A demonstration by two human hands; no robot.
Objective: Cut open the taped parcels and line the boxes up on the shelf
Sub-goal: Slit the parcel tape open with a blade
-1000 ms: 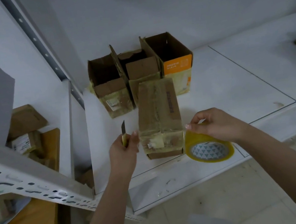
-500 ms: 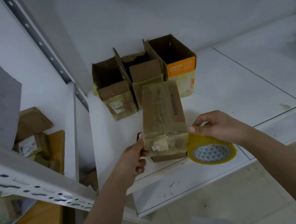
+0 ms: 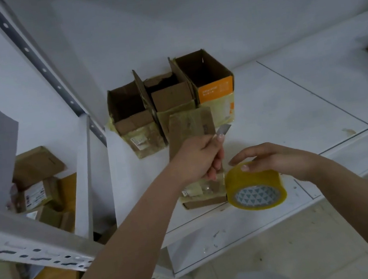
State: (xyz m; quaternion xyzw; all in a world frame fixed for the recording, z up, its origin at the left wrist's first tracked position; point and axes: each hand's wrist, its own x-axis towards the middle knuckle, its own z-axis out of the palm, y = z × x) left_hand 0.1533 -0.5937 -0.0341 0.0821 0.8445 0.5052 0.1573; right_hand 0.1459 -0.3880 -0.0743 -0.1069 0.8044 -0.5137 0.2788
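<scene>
Left hand (image 3: 198, 157), half a second ago beside the taped brown cardboard parcel (image 3: 190, 126), now grips the utility knife (image 3: 221, 131) above it. Right hand (image 3: 274, 161), fingers relaxed, rests on the yellow tape roll (image 3: 254, 186). Parcel lies on the white metal shelf (image 3: 292, 104), uncut; cutting appears imminent.

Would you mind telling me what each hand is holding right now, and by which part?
The left hand grips the utility knife by its handle, blade out. The right hand rests on the tape roll, touching its top rim.
</scene>
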